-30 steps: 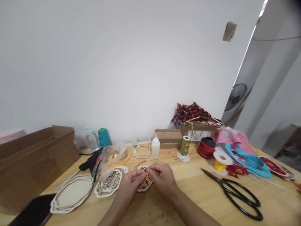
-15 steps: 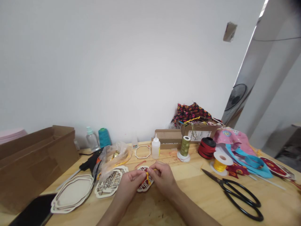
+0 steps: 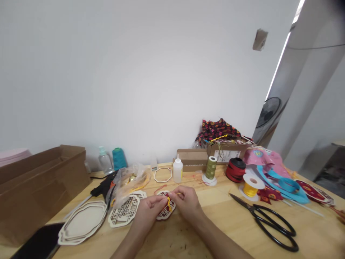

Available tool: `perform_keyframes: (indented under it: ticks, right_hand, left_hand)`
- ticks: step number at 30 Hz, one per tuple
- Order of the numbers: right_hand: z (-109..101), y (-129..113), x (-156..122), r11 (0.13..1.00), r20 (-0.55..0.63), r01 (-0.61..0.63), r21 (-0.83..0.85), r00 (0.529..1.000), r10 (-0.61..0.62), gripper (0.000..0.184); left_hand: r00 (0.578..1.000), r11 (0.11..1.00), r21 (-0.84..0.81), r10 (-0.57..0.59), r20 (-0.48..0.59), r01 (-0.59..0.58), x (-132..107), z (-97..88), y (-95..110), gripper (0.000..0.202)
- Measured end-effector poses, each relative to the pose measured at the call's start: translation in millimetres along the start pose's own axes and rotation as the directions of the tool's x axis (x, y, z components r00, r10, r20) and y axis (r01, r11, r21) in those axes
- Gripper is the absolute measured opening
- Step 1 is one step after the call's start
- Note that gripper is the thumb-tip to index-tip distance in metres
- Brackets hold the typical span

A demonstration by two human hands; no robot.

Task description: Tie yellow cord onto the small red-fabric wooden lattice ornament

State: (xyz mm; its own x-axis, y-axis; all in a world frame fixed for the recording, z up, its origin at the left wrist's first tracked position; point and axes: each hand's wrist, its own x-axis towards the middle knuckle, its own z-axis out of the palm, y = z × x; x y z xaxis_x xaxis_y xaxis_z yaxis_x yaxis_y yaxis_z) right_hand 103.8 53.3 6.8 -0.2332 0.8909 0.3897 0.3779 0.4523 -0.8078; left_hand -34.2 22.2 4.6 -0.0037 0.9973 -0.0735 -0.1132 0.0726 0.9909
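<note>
Left hand point(image 3: 151, 208) and right hand point(image 3: 188, 202) pinch a yellow cord point(image 3: 169, 204) at the frame's lower centre; slack in either pinch could let it unravel.

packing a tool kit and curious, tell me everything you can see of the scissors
The scissors have two large, smooth black handle loops and dark, pointed blades, metal by the look, which appear closed, meeting at a pivot. They lie flat on the wooden table, slanted, tips pointing away from the person and leftward, loops nearer. The white spool of yellow thread stands just beyond them. The right hand is off to their left, not touching them.
</note>
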Motion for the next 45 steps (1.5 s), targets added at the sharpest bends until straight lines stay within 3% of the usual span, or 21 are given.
perform_keyframes:
  ticks: [9, 17, 33, 42, 45]
  right_hand:
    - [-1, -2, 1, 1.0, -0.034, 0.023, -0.019, 0.999, -0.024, 0.025]
    - [-4, -1, 2, 0.951, -0.039, 0.25, -0.183, 0.965, -0.261, 0.02]
    - [-5, 9, 11, 0.951, -0.099, 0.23, -0.207, 0.962, -0.255, 0.032]
    - [-8, 7, 12, 0.959, -0.116, 0.215, -0.187, 0.964, -0.239, 0.03]
    - [-13, -2, 11, 0.945, -0.035, 0.291, -0.148, 0.954, -0.299, 0.016]
  left_hand:
    - [1.0, 0.999, 0.039, -0.003, -0.018, 0.004, -1, 0.8, 3, 0.017]
    - [1.0, 0.998, 0.056, 0.008, -0.009, -0.008, -1, 0.7, 4, 0.015]
    - [0.999, 0.995, -0.094, -0.032, -0.003, 0.031, 7, -2.5, -7, 0.023]
    - [0.999, 0.999, -0.023, -0.04, -0.009, 0.04, 7, -0.4, -4, 0.026]
    - [0.999, 0.999, 0.03, -0.022, -0.032, 0.023, 8, -2.3, -5, 0.027]
